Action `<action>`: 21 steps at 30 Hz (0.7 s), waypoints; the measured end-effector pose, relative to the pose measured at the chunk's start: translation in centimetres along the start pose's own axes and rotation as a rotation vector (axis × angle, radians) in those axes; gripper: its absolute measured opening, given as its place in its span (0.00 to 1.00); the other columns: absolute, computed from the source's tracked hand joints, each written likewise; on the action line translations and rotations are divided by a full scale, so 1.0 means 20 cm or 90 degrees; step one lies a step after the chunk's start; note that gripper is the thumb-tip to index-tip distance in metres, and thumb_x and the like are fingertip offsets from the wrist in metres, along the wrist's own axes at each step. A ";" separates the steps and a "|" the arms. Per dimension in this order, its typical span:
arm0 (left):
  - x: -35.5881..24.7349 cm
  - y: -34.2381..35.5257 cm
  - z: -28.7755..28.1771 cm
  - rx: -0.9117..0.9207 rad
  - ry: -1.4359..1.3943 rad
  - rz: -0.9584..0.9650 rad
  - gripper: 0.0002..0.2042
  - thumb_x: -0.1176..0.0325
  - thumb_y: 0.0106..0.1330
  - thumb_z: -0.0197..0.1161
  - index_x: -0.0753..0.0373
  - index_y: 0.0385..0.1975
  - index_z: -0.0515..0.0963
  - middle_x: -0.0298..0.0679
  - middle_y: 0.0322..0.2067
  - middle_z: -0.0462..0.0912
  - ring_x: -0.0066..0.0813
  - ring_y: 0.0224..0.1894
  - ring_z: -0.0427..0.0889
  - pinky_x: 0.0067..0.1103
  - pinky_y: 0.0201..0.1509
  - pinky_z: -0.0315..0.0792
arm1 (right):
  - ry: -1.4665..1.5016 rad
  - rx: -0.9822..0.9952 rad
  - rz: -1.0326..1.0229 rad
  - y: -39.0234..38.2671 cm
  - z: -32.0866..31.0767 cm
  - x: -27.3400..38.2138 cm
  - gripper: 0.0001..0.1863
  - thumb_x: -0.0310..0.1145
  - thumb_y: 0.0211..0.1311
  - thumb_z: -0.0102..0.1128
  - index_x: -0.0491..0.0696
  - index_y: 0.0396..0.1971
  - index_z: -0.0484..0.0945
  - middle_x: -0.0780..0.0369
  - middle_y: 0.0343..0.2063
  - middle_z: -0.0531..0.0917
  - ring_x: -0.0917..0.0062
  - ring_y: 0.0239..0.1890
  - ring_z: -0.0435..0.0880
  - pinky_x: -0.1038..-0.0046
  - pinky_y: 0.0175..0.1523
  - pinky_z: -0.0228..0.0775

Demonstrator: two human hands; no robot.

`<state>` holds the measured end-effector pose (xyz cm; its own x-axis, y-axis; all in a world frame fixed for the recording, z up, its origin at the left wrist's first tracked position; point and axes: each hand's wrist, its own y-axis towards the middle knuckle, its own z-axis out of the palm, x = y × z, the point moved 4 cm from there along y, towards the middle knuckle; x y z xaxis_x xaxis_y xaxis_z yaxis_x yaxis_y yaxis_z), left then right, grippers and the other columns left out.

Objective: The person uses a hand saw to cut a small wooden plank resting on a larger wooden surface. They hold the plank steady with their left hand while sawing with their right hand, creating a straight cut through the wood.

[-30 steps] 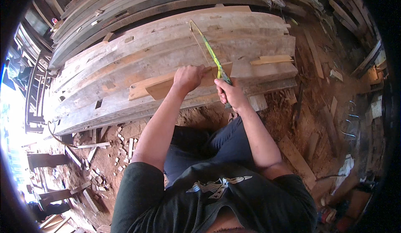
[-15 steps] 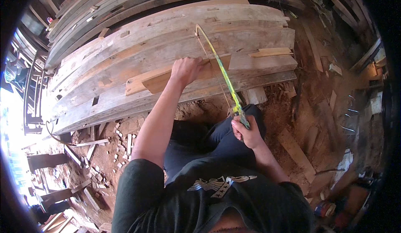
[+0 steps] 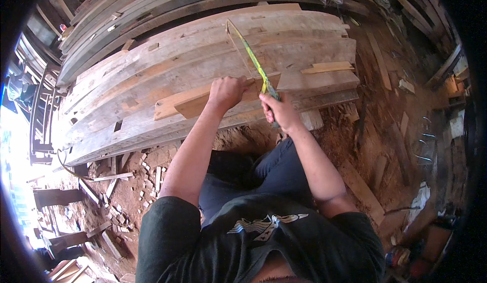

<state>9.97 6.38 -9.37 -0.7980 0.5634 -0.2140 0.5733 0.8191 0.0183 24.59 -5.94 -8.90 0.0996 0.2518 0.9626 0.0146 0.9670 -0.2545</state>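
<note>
My right hand (image 3: 280,111) is closed round the handle of a bow saw (image 3: 248,51) with a yellow-green frame. The saw slants away and to the left, and its thin blade crosses a wooden board (image 3: 195,105) just right of my left hand. My left hand (image 3: 227,93) grips that board from above, fingers curled at its far edge. Beneath it, a second light board (image 3: 163,109) shows at the left end. Both rest on a workbench of thick planks (image 3: 193,62). Where the blade meets the wood is partly hidden by the saw frame.
Thin yellowish wood strips (image 3: 327,68) lie at the bench's right end. Long stacked beams (image 3: 198,4) line the far side. Small wood offcuts (image 3: 120,217) litter the dirt floor at left. A loose plank (image 3: 361,191) lies on the floor at right.
My right hand has pushed the bow saw forward and slightly left, bringing its handle up near the board. My left hand stays in place on the board.
</note>
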 end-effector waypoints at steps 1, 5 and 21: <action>0.01 0.01 0.00 -0.003 -0.001 -0.009 0.14 0.52 0.70 0.61 0.53 0.47 0.82 0.47 0.36 0.88 0.53 0.41 0.87 0.45 0.44 0.79 | -0.010 -0.024 -0.032 -0.06 0.02 -0.01 0.23 0.50 0.70 0.62 0.54 0.18 0.70 0.72 0.13 0.71 0.86 0.14 0.68 0.79 0.22 0.59; 0.06 0.06 -0.01 -0.004 -0.005 0.006 0.15 0.51 0.70 0.61 0.53 0.47 0.82 0.48 0.37 0.88 0.53 0.42 0.87 0.45 0.45 0.79 | -0.080 0.010 0.014 -0.47 0.03 -0.12 0.24 0.42 0.73 0.61 0.52 0.15 0.68 0.72 0.12 0.69 0.87 0.16 0.68 0.76 0.21 0.57; -0.02 -0.03 -0.04 0.020 -0.004 0.002 0.14 0.55 0.70 0.60 0.54 0.49 0.80 0.52 0.37 0.87 0.53 0.43 0.86 0.44 0.47 0.79 | 0.048 -0.010 -0.033 -0.12 -0.02 -0.06 0.18 0.39 0.70 0.64 0.51 0.20 0.71 0.71 0.14 0.72 0.88 0.15 0.69 0.79 0.21 0.58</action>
<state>9.82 5.67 -8.58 -0.7948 0.5656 -0.2198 0.5820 0.8131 -0.0121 24.85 -8.61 -9.39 0.1726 0.1971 0.9651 0.0368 0.9778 -0.2063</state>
